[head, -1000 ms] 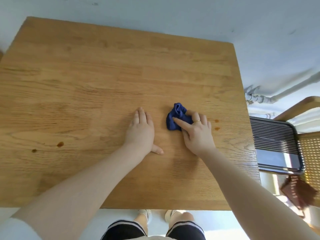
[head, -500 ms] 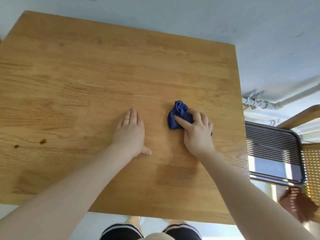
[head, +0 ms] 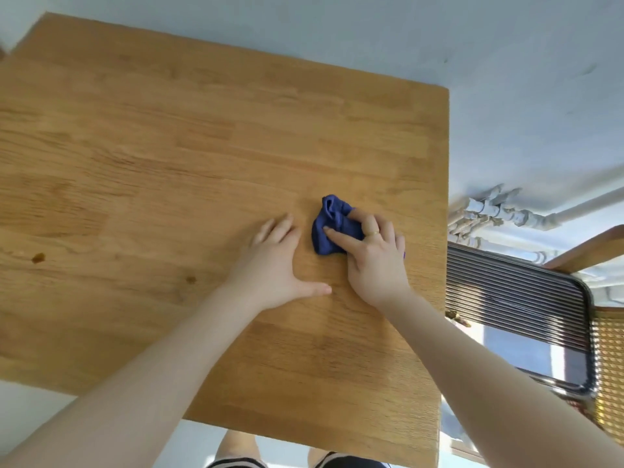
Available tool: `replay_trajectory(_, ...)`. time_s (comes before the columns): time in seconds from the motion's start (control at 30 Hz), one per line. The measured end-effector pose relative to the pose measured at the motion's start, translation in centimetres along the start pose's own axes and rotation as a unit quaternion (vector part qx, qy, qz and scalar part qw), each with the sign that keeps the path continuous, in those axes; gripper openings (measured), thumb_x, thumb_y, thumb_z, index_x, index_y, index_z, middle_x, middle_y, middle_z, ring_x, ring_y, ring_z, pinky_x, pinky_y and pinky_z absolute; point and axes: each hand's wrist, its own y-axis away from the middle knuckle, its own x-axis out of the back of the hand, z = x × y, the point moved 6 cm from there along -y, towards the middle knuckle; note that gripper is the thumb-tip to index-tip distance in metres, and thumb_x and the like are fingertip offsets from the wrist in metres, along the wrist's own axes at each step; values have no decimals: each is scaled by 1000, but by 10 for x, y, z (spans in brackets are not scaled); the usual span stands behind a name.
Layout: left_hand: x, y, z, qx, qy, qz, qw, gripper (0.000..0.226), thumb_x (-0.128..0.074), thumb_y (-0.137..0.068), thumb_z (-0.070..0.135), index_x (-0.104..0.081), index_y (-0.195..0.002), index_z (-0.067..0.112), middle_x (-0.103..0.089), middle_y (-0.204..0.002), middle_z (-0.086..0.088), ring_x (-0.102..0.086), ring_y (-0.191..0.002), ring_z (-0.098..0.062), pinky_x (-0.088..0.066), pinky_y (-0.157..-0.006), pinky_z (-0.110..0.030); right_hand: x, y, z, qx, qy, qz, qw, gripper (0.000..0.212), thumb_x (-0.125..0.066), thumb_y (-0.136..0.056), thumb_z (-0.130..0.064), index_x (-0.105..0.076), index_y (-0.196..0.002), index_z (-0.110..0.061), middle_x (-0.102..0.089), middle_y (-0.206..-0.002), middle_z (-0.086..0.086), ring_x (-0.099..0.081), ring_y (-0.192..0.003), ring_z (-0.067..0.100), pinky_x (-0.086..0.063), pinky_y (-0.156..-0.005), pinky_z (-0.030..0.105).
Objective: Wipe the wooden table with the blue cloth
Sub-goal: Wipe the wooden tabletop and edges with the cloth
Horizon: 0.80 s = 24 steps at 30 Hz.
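Observation:
A crumpled blue cloth (head: 329, 228) lies on the wooden table (head: 169, 146), right of centre. My right hand (head: 374, 261) presses down on it with the fingers gripping its near side; part of the cloth is hidden under the palm. My left hand (head: 273, 265) rests flat on the wood just left of the cloth, fingers together and thumb spread out. Two small brown spots (head: 37, 257) mark the tabletop at the left.
The table's right edge (head: 445, 231) runs close to my right hand. Beyond it stands a chair with a ribbed metal seat (head: 516, 319) and a wooden backrest. White pipes (head: 489, 214) run along the floor. My knees show below the near edge.
The view has tilted and shifted. My right hand stays on the cloth, and the two spots seen to its right a second ago are now covered or gone. My left hand stays flat.

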Motion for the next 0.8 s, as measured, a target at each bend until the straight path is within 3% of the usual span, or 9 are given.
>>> replay_trajectory(0.1,-5,-1,10,15,-48,16,999,115,-57,-65,76,0,-150,22,10,-158,3,6,-145,-19,-2,-117,-40,4,-20,14,-5,-1,0,1000,46,-37,-85,-14,-61,-117,-37,-46,-134,5,-40,-116,37,-30,-86,43)
replay_trajectory(0.27,-10,-6,23,56,-56,35,996,123,-60,-64,75,14,-148,24,10,-158,-8,4,-145,-29,-6,-116,-43,10,-58,30,-62,32,-22,997,47,-37,-94,-14,-47,-130,-41,-27,-147,3,-23,-129,32,-23,-100,46)
replay_trajectory(0.47,-18,-8,32,78,-86,24,993,121,-63,-61,74,6,-149,27,17,-155,-16,9,-143,-37,-6,-115,-48,12,15,23,66,0,-25,997,48,-36,-79,-19,-60,-117,-36,-49,-130,7,-37,-111,32,-36,-81,45)
replay_trajectory(0.57,-17,-8,32,79,-94,27,992,121,-62,-60,76,4,-149,29,15,-156,-14,6,-144,-36,-8,-116,-46,12,38,35,146,6,-33,989,45,-38,-79,-22,-59,-116,-37,-52,-126,5,-40,-110,30,-38,-81,44)
replay_trajectory(0.63,-16,-8,31,84,-103,23,991,120,-61,-62,76,6,-149,30,16,-156,-13,6,-144,-34,-7,-116,-46,19,22,50,113,14,-7,993,43,-39,-81,-24,-60,-116,-36,-53,-125,5,-46,-108,34,-40,-80,45)
replay_trajectory(0.73,-18,-6,31,90,-104,19,990,118,-58,-65,76,10,-149,28,19,-155,-13,10,-144,-32,-2,-116,-45,25,-6,64,-11,10,31,999,39,-45,-84,-18,-61,-116,-33,-52,-129,9,-45,-112,40,-37,-86,50)
replay_trajectory(0.8,-21,-2,34,88,-124,33,988,117,-55,-68,74,13,-148,23,20,-155,-14,15,-144,-29,3,-116,-43,25,3,64,-23,-11,50,998,39,-47,-82,-15,-63,-114,-31,-52,-128,10,-44,-112,39,-36,-88,50)
